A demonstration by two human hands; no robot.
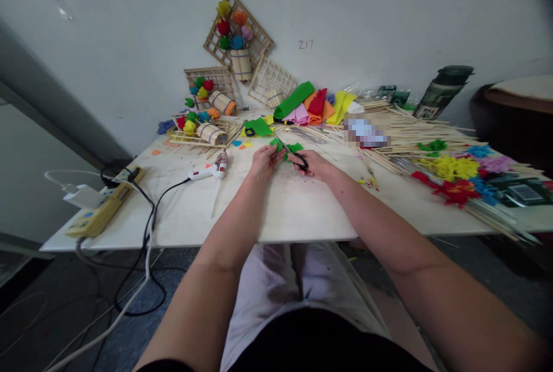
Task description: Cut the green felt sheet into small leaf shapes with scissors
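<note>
My left hand (264,160) pinches a small piece of green felt (276,144) over the white table (294,211). My right hand (314,164) grips black-handled scissors (296,156), whose blades point at the green felt. A second bit of green felt (295,147) lies just behind the scissors. Both hands are close together near the table's middle.
A white glue gun (211,170) lies left of my hands, its cable running to a yellow power strip (102,211) at the left edge. Folded coloured felt (311,103), wooden lattice frames (233,38) with felt flowers, wooden sticks (415,130) and finished flowers (453,177) crowd the back and right.
</note>
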